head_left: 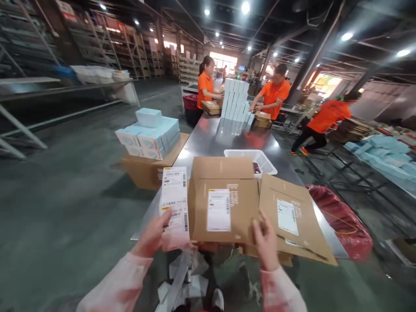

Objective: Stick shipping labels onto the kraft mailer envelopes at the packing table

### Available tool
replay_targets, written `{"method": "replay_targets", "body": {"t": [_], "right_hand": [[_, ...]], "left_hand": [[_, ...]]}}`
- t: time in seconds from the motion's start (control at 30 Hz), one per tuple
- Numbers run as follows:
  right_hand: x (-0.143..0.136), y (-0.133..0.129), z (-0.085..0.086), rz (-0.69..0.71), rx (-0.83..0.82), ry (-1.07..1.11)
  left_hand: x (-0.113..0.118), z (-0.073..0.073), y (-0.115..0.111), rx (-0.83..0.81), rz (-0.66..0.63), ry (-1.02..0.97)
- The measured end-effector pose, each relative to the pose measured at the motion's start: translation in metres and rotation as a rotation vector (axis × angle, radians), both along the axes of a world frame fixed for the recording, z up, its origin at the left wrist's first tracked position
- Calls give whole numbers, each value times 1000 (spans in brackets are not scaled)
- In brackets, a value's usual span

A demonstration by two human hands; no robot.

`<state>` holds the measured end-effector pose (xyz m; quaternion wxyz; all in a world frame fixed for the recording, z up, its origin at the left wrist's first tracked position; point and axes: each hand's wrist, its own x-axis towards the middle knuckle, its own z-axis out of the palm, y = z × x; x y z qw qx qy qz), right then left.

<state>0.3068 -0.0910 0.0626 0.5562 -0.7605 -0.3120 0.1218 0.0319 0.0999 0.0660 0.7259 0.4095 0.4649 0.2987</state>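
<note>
Head view: a strip of shipping labels (174, 203) is gripped in the left hand (152, 236), just left of the flat carton (224, 208), whose near edge is touched by the right hand (264, 242), fingers loosely extended. Labelling seems under way; the strip must next be aligned squarely.

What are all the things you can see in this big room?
Flat brown cardboard boxes with white labels: two, on the near end of the steel table.
Long shiny steel table: one, grey, centre.
White plastic mesh basket: one, behind the boxes.
Pale blue cartons: one stack, left, on a brown box.
White cartons: one stack, far end of the table.
Red bag: one, right of the table.
People in orange shirts: three, far end.
Left hand: holds a strip of white labels.
Right hand: touches the box edge.
</note>
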Motion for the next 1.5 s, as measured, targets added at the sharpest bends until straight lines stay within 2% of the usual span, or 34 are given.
{"method": "replay_targets", "body": {"t": [0.07, 0.13, 0.17, 0.2, 0.23, 0.3, 0.33, 0.4, 0.47, 0.5, 0.53, 0.6, 0.67, 0.73, 0.83, 0.9, 0.97, 1.07, 1.17, 1.27, 1.4, 1.47, 1.5], "right_hand": [[68, -50, 42, -206, -52, -31], [123, -90, 73, -410, -228, -122], [138, -100, 83, -457, -341, -159], [141, -102, 88, -481, -393, -225], [131, -97, 89, -458, -395, -279], [80, -69, 77, -254, -253, -310], [43, -50, 67, -81, -175, -210], [-34, -13, 44, 469, -101, 160], [-96, 12, 22, 556, 14, 387], [-116, 19, 13, 571, 36, 450], [-129, 24, 7, 591, 31, 473], [-135, 31, 0, 702, -6, 462], [-126, 41, 1, 756, -2, 417], [-114, 56, 6, 704, 13, 345], [-107, 76, 14, 691, -65, 213], [-109, 80, 13, 695, -115, 137], [-112, 81, 5, 688, -154, 89], [-110, 90, -17, 666, -190, 55], [-97, 124, -45, 591, -168, -104], [-78, 177, -76, 478, -183, -261], [-65, 231, -107, 352, -279, -323], [-70, 242, -114, 311, -331, -388], [-75, 243, -115, 337, -375, -454]], "left_hand": [[-4, 14, -17, -96, -56, -125], [-4, 23, -33, -92, -109, -163], [-3, 26, -40, -72, -127, -176], [-1, 27, -47, -50, -143, -191], [2, 26, -54, -23, -152, -204], [11, 22, -69, 31, -168, -218], [16, 20, -76, 60, -193, -216], [23, 15, -86, 138, -292, -196], [26, 13, -90, 219, -332, -180], [25, 13, -90, 239, -292, -183], [23, 12, -88, 241, -222, -191], [17, 10, -81, 222, -72, -194], [11, 6, -76, 213, -32, -152], [7, -2, -74, 217, -44, -115], [8, -17, -77, 209, 8, -127], [11, -29, -79, 212, 71, -83], [15, -43, -79, 204, 145, 12], [21, -63, -74, 155, 232, 72], [21, -86, -66, 41, 136, -66], [10, -119, -68, -93, -28, -188], [-26, -173, -100, -145, -77, -161], [-48, -189, -121, -154, -130, -167], [-59, -191, -129, -158, -170, -173]]}}
